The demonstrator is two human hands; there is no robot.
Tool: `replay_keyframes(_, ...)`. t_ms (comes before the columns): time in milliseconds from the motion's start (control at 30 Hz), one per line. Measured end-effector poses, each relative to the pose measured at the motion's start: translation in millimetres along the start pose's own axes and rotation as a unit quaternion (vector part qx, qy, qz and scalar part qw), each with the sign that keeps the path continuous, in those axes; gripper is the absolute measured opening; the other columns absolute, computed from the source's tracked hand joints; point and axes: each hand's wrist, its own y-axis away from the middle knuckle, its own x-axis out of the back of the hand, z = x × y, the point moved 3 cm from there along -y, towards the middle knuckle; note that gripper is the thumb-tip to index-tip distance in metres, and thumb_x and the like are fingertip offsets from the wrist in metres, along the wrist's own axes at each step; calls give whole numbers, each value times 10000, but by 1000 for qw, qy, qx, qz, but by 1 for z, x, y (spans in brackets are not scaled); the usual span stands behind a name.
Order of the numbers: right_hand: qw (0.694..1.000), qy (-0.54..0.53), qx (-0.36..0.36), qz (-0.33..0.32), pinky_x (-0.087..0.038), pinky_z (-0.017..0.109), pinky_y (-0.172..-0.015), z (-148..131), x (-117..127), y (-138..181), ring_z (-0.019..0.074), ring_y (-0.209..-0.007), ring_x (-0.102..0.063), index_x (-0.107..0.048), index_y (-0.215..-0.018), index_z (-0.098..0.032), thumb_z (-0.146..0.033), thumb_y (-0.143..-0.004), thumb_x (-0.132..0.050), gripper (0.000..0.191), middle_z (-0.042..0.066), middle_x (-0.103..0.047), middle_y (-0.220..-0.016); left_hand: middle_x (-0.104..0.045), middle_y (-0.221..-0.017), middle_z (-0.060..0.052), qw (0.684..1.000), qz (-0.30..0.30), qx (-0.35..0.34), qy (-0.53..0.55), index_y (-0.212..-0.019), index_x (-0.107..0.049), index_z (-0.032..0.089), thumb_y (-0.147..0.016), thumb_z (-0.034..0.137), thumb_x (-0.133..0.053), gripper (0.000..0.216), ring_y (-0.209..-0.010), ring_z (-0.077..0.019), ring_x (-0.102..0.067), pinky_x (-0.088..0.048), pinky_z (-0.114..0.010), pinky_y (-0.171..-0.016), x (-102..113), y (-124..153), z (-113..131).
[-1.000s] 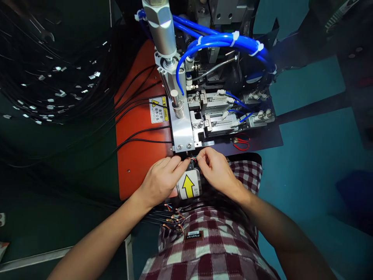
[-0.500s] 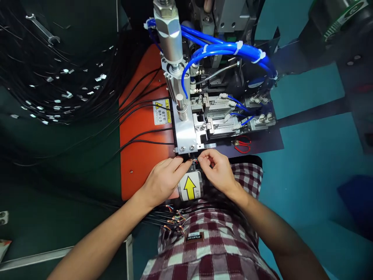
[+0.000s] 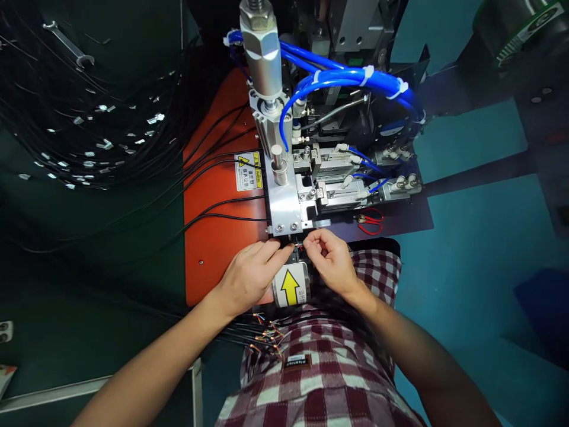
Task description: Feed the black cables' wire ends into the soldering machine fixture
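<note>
My left hand [image 3: 251, 270] lies over the near edge of the machine, its fingers closed at the end of a cable whose body is hidden beneath them. Small coloured wires [image 3: 300, 246], one of them red, show between the two hands. Thumb and forefinger of my right hand [image 3: 331, 258] pinch together at the tips of these wires. Just beyond my fingertips stands the machine's metal block [image 3: 284, 204]. Below them sits a round housing with a yellow arrow label [image 3: 290, 287].
Black cables [image 3: 222, 204] run across the orange plate [image 3: 204, 243]. Stripped cable ends [image 3: 267, 338] lie by my lap. Red-handled snips [image 3: 371, 220] rest on the right. Blue air hoses [image 3: 347, 77] arch above the machine. A wrench [image 3: 69, 44] and coiled cables [image 3: 106, 127] lie at the left.
Both hands keep almost the same place and grip. The whole view has shifted very slightly.
</note>
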Motion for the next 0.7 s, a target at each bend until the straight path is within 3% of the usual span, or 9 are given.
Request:
replay_keyframes(400,998,-25,-59,-1,-377,216,-509,3,-5,1,106,-556,-475,-541,-788,-195,-300,-896,-518,152,-24,-520,-664,-623,-872,-115,1000,14,-4,-6,-1128,-621,82,-900,87,-447,287,-753,-200,-584,-509,-304,-644,0,0,0)
replay_keyframes(700,994,95,-51,-7,-388,239,-557,-8,7,-1,119,-577,-518,-609,-797,-172,-254,-895,-514,160,4,-605,-683,-625,-895,-123,1000,15,0,-1,-1137,-619,86,-898,88,-433,302,-755,-206,-584,-514,-313,-644,0,0,1)
